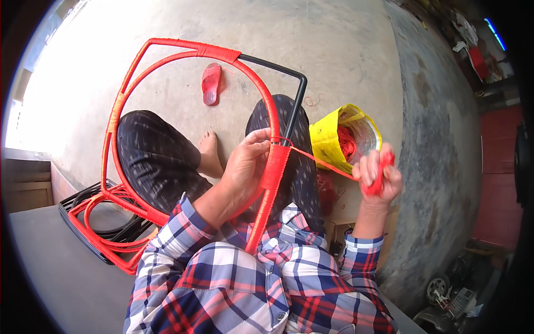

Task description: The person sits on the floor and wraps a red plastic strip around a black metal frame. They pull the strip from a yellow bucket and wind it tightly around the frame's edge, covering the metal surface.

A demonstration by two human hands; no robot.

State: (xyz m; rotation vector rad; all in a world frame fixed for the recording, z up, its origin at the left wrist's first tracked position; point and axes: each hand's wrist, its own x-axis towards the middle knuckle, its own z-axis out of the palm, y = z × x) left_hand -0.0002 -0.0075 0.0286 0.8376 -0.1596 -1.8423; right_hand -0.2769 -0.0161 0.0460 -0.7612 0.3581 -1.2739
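A black frame (271,63), a ring set inside an angular outline, rests over my lap and is mostly wrapped in red cord. Bare black shows along its upper right bar and corner. My left hand (245,158) closes on the ring's right side, beside a thick red-wrapped joint (273,167). From the top of that joint a red strand (322,161) runs taut to the right. My right hand (381,175) grips a small bundle of red cord (385,160) at the strand's end, held out to the right of the frame.
A yellow bag (328,136) with red cord inside stands by my right knee. Several black and red frames (92,222) lie stacked on the grey seat (50,261) at my left. Ahead, a red slipper (211,83) lies on the concrete floor (334,55).
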